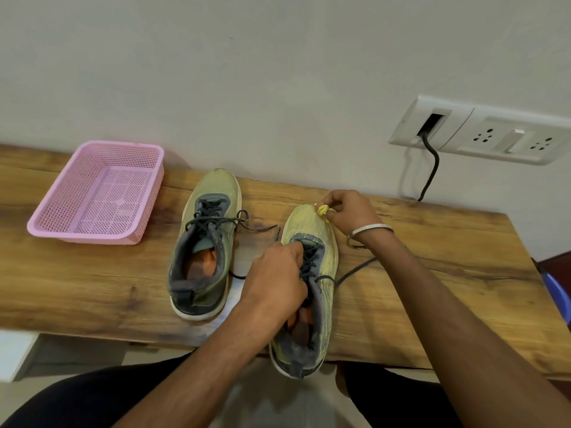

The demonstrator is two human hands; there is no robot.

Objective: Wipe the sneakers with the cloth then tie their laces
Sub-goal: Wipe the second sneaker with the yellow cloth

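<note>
- A wooden worktop (432, 273) carries both sneakers, toes to the wall.
- The right sneaker (312, 242) overhangs the front edge; the left sneaker (207, 242) sits beside it, laces loose.
- The left hand (275, 279) grips the right sneaker's tongue.
- The right hand (349, 214) pinches a bunched yellow cloth (323, 209) against its toe, nearer the back edge.

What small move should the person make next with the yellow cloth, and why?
Probably draw the yellow cloth back along the toe of the right sneaker: the right hand pinches it there, while the left hand steadies the shoe at its laces.
</note>
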